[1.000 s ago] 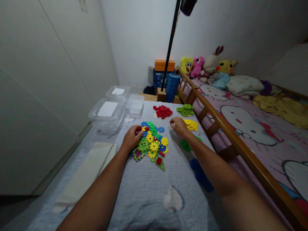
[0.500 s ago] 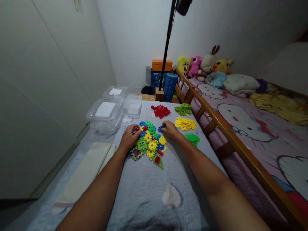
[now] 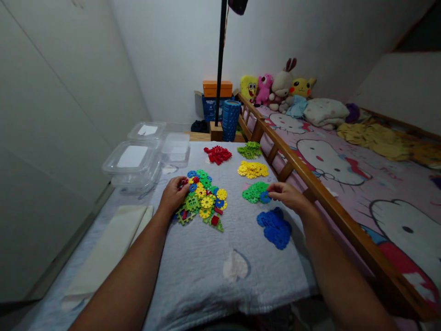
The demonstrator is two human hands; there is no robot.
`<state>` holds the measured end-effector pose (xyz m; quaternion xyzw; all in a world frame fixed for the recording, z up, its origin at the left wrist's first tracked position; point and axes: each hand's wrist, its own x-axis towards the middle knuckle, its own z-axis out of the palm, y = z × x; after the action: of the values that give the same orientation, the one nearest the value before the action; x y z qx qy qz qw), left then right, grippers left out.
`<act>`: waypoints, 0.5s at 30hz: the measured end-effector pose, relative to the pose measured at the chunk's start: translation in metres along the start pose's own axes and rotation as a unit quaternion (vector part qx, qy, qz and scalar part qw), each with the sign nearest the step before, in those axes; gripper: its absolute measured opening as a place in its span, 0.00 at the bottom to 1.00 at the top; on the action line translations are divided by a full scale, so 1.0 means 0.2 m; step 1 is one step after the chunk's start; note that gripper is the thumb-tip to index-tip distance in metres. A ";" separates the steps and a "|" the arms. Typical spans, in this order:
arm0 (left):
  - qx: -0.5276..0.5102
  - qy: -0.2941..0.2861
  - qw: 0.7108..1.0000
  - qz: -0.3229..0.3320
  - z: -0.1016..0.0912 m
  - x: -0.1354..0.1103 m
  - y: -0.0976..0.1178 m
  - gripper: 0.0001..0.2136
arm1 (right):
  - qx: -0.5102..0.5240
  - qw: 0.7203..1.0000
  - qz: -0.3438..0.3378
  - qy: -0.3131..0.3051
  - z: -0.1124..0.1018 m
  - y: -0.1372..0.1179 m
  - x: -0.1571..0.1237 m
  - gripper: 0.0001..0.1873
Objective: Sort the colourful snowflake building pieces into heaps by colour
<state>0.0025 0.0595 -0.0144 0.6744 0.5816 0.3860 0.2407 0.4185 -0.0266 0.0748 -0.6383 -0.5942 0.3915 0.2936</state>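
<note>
My right hand (image 3: 288,195) pinches a blue notched disc (image 3: 265,197) at the right edge of a heap of green discs (image 3: 255,191). Nearer to me lies a heap of blue discs (image 3: 275,228). On the left, my left hand (image 3: 173,195) rests against a mixed pile of building pieces (image 3: 206,202). Its curled fingers are on a red plastic piece (image 3: 183,183) at the pile's left edge; the palm hides part of that pile. Yellow, blue and green discs, light green square lattices and red pieces make up the mix.
Farther back lie heaps of red pieces (image 3: 218,155), light green pieces (image 3: 249,150) and yellow discs (image 3: 252,169). Clear plastic boxes (image 3: 131,163) and a folded cream cloth (image 3: 110,253) are at the left. A wooden bed rail (image 3: 296,170) borders the right side.
My right hand has carried the blue disc from the mixed pile rightward to the green heap. My left hand stays at the pile. The view has shifted, uncovering the blue heap.
</note>
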 end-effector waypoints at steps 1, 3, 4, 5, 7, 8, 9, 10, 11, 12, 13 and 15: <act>0.003 0.000 1.000 0.001 0.00 0.00 0.00 0.20 | -0.004 1.000 0.009 -0.004 0.00 0.03 -0.04 0.15; 0.006 -0.001 1.000 0.002 0.00 -0.01 0.00 0.19 | -0.005 1.000 0.018 -0.005 0.00 0.07 -0.10 0.15; 0.007 -0.001 1.000 0.002 0.00 -0.01 0.00 0.20 | -0.002 1.000 0.019 -0.007 0.00 0.09 -0.13 0.15; 0.008 -0.001 1.000 0.001 -0.01 -0.01 0.00 0.20 | 0.002 1.000 0.020 -0.013 -0.01 0.11 -0.16 0.14; 0.008 -0.003 1.000 0.000 -0.01 -0.01 0.00 0.20 | 0.006 0.999 0.024 -0.026 -0.02 0.13 -0.21 0.14; 0.008 -0.004 1.000 0.000 -0.01 -0.01 0.00 0.20 | 0.007 0.999 0.025 -0.031 -0.02 0.14 -0.23 0.13; 0.008 -0.005 1.000 0.000 -0.01 -0.01 0.00 0.20 | 0.006 0.999 0.025 -0.036 -0.03 0.15 -0.25 0.13; 0.008 -0.006 1.000 0.001 -0.01 -0.01 0.00 0.20 | 0.003 0.999 0.025 -0.038 -0.03 0.15 -0.27 0.12; 0.009 -0.005 1.000 0.002 -0.01 -0.01 0.00 0.20 | -0.002 0.999 0.025 -0.038 -0.02 0.16 -0.28 0.12; 0.010 -0.004 1.000 0.001 -0.01 -0.01 0.00 0.20 | -0.008 0.999 0.027 -0.035 -0.02 0.16 -0.28 0.11; 0.011 -0.003 1.000 0.001 -0.01 -0.01 0.01 0.20 | -0.018 0.999 0.031 -0.031 -0.01 0.17 -0.28 0.10; 0.012 -0.001 1.000 -0.001 -0.01 -0.01 0.01 0.20 | -0.042 0.998 0.037 -0.017 0.01 0.19 -0.28 0.09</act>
<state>0.0027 0.0563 -0.0123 0.6772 0.5867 0.3777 0.2336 0.4383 -0.0862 0.0505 -0.6648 -0.5912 0.3872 0.2419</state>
